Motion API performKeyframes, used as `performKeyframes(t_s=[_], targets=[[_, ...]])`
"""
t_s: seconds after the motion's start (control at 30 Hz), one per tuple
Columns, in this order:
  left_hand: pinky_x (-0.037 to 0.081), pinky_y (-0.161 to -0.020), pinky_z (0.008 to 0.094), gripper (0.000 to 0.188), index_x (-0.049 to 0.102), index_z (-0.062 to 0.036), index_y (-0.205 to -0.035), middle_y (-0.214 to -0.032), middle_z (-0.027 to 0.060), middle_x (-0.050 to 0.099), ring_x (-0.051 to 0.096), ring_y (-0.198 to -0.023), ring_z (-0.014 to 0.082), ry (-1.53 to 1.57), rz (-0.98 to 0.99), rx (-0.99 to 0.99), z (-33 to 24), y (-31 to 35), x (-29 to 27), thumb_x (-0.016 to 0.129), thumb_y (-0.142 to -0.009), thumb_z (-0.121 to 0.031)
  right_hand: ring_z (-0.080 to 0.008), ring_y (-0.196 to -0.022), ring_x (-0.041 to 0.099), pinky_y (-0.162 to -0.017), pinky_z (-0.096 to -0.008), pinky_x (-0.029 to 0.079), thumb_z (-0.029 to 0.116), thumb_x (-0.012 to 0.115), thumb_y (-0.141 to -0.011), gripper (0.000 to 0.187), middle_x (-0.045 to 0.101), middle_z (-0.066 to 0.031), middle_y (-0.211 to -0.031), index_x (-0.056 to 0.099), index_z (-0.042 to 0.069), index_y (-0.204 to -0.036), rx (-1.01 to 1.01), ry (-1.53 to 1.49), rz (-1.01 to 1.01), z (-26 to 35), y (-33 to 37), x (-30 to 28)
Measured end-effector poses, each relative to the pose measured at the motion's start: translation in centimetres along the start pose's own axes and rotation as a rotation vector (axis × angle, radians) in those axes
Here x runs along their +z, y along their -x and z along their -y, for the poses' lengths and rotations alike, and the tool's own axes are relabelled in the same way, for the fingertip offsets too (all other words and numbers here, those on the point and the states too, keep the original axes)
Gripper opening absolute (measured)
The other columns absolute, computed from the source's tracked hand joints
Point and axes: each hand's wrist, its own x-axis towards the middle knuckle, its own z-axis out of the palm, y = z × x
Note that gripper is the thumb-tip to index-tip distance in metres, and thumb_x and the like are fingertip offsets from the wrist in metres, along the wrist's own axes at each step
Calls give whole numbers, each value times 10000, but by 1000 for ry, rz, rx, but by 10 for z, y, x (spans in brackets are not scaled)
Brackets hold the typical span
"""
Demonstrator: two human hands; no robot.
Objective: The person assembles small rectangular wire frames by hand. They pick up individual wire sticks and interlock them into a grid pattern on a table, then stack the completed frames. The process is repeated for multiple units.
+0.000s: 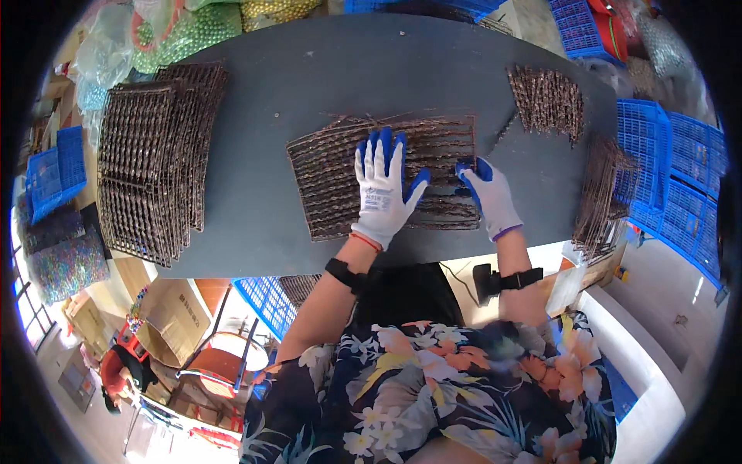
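A rectangular wire rack of dark brown, glossy twisted or beaded strands (325, 182) lies on the grey table in front of me. My left hand (382, 185), in a white glove with blue fingertips, rests flat across its middle, fingers stretched forward and thumb out to the right. At the rack's right edge, my right hand (492, 195) wears the same kind of glove. Its blue thumb and fingers come together by the strand ends; whatever is between them is hidden. To the right of the rack lies a bundle of loose dark strands (547, 102).
Stacked racks of similar strands (147, 166) fill the table's left end. Another pile (601, 197) hangs at its right edge. Blue plastic crates (680, 166) stand to the right. Bags of green beads (189, 39) sit beyond the table. Another person (124, 371) is at lower left.
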Motion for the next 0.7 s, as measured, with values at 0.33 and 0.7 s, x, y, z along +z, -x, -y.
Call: performKeyframes(t_s=[0.33, 0.7], targets=[[100, -1202, 524, 809, 170, -10, -1547, -1586, 246, 189, 155, -1474, 419, 107, 121, -188, -77, 8, -15, 632, -906, -185, -373, -1150, 607, -974, -398, 469, 420, 526, -992, 527, 647, -224, -1215, 555, 10, -1321, -161, 263, 1, 45, 47, 6], [110, -1212, 443, 652, 192, -55, -1559, -1608, 161, 197, 167, -1486, 324, 235, -128, -229, 18, -17, 55, 461, -1021, -306, -395, -1085, 619, -930, -428, 485, 360, 617, -946, 535, 653, -244, -1139, 512, 22, -1345, -389, 482, 92, 67, 71, 29]])
